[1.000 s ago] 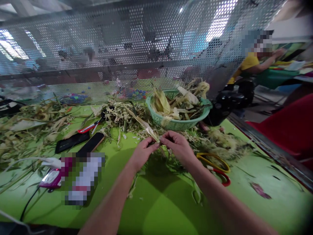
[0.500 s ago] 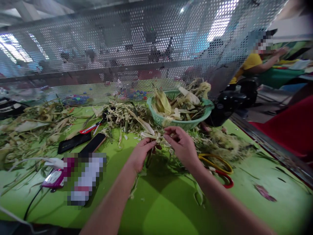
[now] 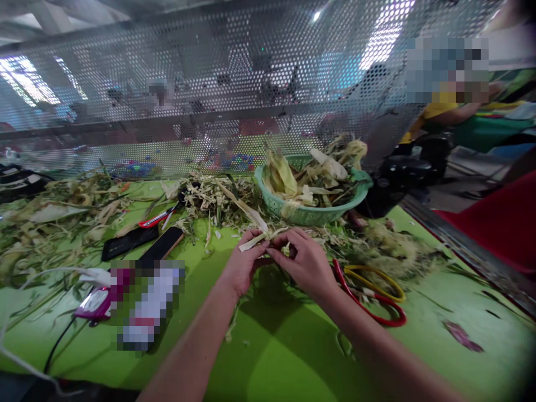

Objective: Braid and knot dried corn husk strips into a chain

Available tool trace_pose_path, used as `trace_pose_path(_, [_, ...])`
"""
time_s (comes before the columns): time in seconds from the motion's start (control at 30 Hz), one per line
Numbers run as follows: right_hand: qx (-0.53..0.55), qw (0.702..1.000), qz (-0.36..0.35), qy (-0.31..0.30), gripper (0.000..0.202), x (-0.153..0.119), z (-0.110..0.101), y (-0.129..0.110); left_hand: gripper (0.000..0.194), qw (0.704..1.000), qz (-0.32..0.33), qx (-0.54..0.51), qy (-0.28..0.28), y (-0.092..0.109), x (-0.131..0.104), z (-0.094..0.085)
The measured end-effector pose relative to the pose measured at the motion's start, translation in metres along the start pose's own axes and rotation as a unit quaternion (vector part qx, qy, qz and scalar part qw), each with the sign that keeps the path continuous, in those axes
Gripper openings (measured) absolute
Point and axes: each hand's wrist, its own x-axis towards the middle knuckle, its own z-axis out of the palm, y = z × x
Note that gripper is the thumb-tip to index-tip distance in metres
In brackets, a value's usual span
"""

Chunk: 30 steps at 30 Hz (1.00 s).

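Pale strips of dried corn husk are gathered between my two hands over the green table. My left hand is closed around their lower part, with one flat strip lying across its fingers. Close beside it, my right hand pinches at the same strips with thumb and forefinger; the exact grip is partly hidden. A longer husk strip slants up and away behind the hands. Scissors with red and yellow handles lie by my right forearm, their blades hidden.
A green plastic basket of husks stands behind my hands, against a perforated metal screen. Husk scraps cover the left side. A red cutter knife, a black phone and cables lie left. A person in yellow sits at right.
My right hand has moved left and down to meet my left hand at the husk strips. The flat strip now lies lower across the left fingers. The view has shifted slightly.
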Motion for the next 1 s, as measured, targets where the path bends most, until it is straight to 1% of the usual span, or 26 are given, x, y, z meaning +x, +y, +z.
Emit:
trace_pose_path(0.13, [-0.041,0.999,-0.007,0.004,0.002,-0.001,0.0013,-0.0012,0.037,1.0,-0.004,-0.01,-0.006,-0.0008,-0.0011,0.0024])
trace_pose_path(0.33, [-0.075,0.997,-0.003,0.011,0.004,-0.0037,0.0045,0.0012,0.033,1.0,-0.011,0.0,-0.007,-0.0018,-0.0031,0.0039])
trace_pose_path(0.57, [-0.063,0.998,0.0,0.007,0.007,-0.0023,0.0046,-0.0003,0.027,0.998,-0.025,-0.047,-0.013,-0.0032,-0.0011,0.0063])
trace_pose_path(0.63, [-0.044,0.999,0.008,0.005,0.007,-0.0015,0.0046,0.0002,0.027,0.999,-0.025,-0.035,-0.015,-0.0024,-0.0012,0.006])
trace_pose_path(0.77, [0.002,1.0,0.018,-0.006,0.007,0.0001,0.0034,0.0022,0.028,1.0,-0.011,0.021,0.009,0.0006,-0.001,0.003])
trace_pose_path(0.87, [0.019,0.999,0.024,-0.011,0.006,0.0007,0.0017,0.0013,0.032,0.999,-0.003,0.028,0.031,0.0028,-0.0001,0.0028])
trace_pose_path(1.0, [-0.002,0.999,0.036,-0.028,0.009,-0.0006,0.0008,-0.0014,0.034,0.998,0.014,0.036,0.045,0.0034,0.0007,0.0051])
